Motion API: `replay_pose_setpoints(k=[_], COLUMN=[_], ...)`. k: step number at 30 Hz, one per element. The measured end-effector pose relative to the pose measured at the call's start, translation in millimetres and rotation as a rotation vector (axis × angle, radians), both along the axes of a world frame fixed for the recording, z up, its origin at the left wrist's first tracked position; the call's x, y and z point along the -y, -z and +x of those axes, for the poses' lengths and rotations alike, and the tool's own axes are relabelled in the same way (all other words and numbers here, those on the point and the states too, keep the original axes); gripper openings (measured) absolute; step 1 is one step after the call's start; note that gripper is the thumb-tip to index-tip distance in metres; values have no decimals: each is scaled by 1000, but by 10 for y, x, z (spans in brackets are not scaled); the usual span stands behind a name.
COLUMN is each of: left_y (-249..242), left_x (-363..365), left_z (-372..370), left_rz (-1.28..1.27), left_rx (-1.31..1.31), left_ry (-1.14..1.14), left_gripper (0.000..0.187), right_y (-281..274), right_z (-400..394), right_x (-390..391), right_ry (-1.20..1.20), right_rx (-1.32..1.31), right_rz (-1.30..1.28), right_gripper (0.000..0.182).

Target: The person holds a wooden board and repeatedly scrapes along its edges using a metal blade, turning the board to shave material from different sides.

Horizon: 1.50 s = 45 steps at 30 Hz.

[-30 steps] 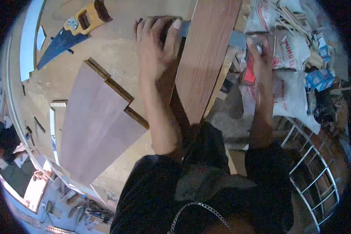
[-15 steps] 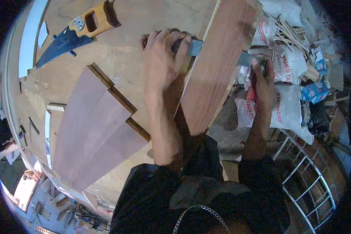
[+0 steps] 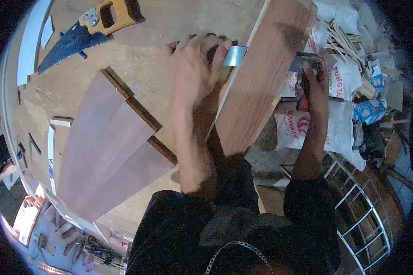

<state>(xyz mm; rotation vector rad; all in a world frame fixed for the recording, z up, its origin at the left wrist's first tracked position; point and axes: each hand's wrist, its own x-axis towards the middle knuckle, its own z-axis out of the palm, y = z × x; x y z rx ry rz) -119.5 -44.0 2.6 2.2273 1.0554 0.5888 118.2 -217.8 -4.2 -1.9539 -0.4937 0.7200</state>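
Observation:
My left hand is closed around a dark piece at one end of a wide, shiny metal strip, left of a reddish-brown wooden board. Across the board, my right hand has its fingers closed round a dark part beside a grey metal piece. Whether both metal parts form one tool cannot be made out, because the board hides what lies between. The board slants from the upper right down toward my body, a pale edge along its left side.
On the worktable lie a handsaw with a wooden handle and a fan-shaped panel with stepped ends. White printed sacks, wood sticks and a blue box are at right, above a white metal rack.
My right hand has shifted a little to the right, and the board also appears farther right. More bright metal shows between my left hand and the board. The view has shifted slightly.

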Motion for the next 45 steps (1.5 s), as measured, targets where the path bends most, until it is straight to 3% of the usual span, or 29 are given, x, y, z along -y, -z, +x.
replay_pose_setpoints(k=[3,5,8,16,18,19,21,28,30,34,36,38,39,42,45], left_y=[-39,-77,-102,-172,-183,-189,-184,-125,-80,43,18,41,68,140,53], left_x=[33,63,47,55,91,124,143,128,162,-7,-2,9,2,17,-30], left_z=[-44,-66,-77,-81,-100,-121,-143,-137,-103,99,134,174,174,209,214], left_rz=[9,-138,-150,-157,-128,-125,-134,-131,-116,138,211,192,220,190,184], left_rx=[27,70,49,-75,-54,-16,26,-47,-54,29,35,89,108,100,66], left_ry=[13,-29,-12,-45,-41,-56,-61,-62,-77,-85,-42,-50,-9,16,45], left_gripper=[28,28,27,23,22,22,21,23,24,22,19,20,20,21,23], right_y=[52,21,37,-95,-42,-68,-165,-113,-155,-76,-105,-137,-134,1,-60], right_z=[97,135,233,164,294,283,228,282,175,-170,-264,-324,-287,-257,-355], right_x=[-32,-105,-137,-230,-285,-320,-391,-378,-313,34,204,241,317,372,305], right_ry=[-20,-73,-145,-50,-233,-238,-150,-190,-80,146,221,231,206,194,172], right_rx=[-115,2,65,-79,207,211,46,19,-25,98,-134,-39,-24,-86,111], right_rz=[70,85,16,-33,-46,-57,-58,-44,-47,-62,-50,35,-129,-20,-142], right_gripper=[29,27,24,23,23,23,24,28,30,29,31,34,37,43,42])
